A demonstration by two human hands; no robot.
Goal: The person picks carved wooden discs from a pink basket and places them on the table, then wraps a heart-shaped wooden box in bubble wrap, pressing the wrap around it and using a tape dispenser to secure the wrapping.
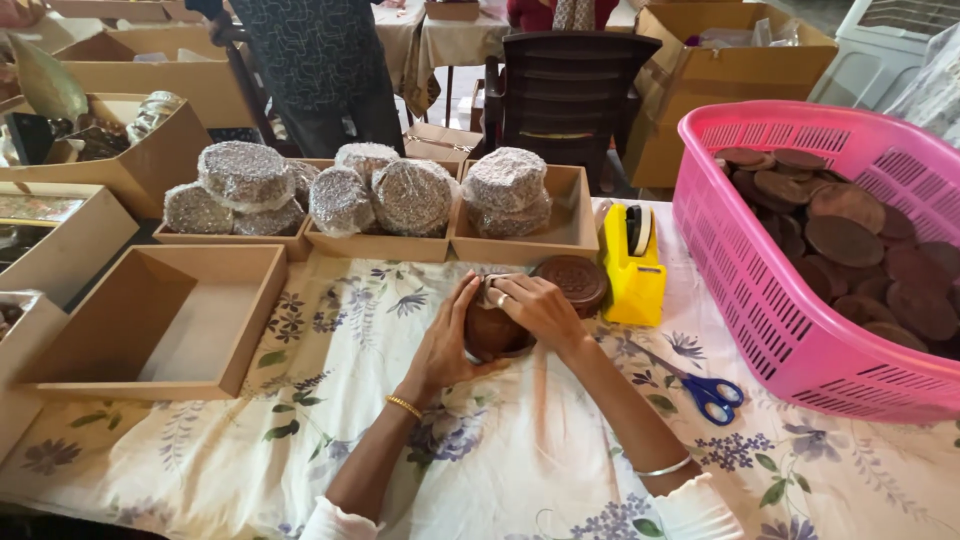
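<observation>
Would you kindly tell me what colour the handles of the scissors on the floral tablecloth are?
Blue; the scissors show best in the head view, right of the hands.

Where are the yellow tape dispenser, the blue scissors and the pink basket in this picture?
yellow tape dispenser (632, 275): head view, on its yellow side wall.
blue scissors (712, 392): head view, on the blue handle loops.
pink basket (775, 330): head view, on its slotted front wall.

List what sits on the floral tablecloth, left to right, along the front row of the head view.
Empty brown box → left hand → right hand → yellow tape dispenser → blue scissors → pink basket.
</observation>
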